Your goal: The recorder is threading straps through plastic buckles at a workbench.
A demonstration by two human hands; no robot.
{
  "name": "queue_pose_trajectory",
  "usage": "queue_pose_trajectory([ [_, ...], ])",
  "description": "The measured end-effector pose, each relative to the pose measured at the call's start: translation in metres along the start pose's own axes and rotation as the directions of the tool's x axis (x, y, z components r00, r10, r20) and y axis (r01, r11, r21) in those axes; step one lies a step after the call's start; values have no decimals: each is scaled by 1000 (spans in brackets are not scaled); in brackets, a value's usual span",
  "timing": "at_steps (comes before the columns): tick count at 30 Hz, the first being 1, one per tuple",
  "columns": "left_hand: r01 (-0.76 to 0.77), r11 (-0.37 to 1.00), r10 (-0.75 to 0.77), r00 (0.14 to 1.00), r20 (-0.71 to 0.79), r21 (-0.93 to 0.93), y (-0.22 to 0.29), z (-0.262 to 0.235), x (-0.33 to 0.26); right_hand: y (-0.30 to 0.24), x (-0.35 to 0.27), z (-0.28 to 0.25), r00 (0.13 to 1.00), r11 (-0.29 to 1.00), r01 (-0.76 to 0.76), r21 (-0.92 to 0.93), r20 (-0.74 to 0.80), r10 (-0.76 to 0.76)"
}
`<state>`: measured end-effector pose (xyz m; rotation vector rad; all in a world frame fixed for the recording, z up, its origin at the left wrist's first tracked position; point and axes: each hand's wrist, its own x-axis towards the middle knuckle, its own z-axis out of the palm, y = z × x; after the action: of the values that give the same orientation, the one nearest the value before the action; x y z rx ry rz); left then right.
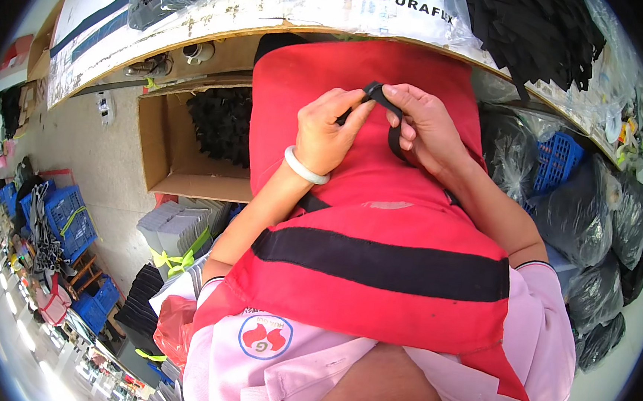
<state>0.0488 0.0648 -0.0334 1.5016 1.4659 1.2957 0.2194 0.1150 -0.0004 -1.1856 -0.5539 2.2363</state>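
Over my lap, both hands pinch a short black webbing strap point(394, 137). My left hand point(326, 130), with a pale bangle point(305, 168) on its wrist, is closed on one end of it. My right hand point(427, 126) is closed on the strap close by, thumb and fingers pressed together. A dark piece sticks up between the two sets of fingertips; whether it is a fold of webbing or a small buckle I cannot tell. Part of the strap curls down below my right fingers. Beneath lies my red apron point(368, 66).
Ahead is a worn table edge point(273, 33), with a heap of black straps point(538, 37) on its right. A cardboard box point(181, 179) of black pieces stands left. Filled plastic bags point(581, 219) and a blue basket point(559, 163) crowd the right. Grey stacks point(178, 228) lie lower left.
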Motion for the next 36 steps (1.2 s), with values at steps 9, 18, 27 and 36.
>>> queue_pose_trajectory([
  [9, 387, 853, -341, 921, 189, -351, 0, -9, 6, 1, 11, 0, 979, 939, 205, -276, 57, -197],
  [18, 556, 486, -530, 801, 279, -674, 8, -9, 18, 1, -3, 13, 769, 642, 624, -446, 209, -604],
  [27, 528, 496, -496, 824, 274, -689, 6, -5, 14, -1, -8, 13, 799, 655, 584, -480, 198, -568],
  [36, 448, 697, -477, 873, 105, -560, 9, -2, 6, -6, -6, 3, 979, 822, 182, -540, 17, -205],
])
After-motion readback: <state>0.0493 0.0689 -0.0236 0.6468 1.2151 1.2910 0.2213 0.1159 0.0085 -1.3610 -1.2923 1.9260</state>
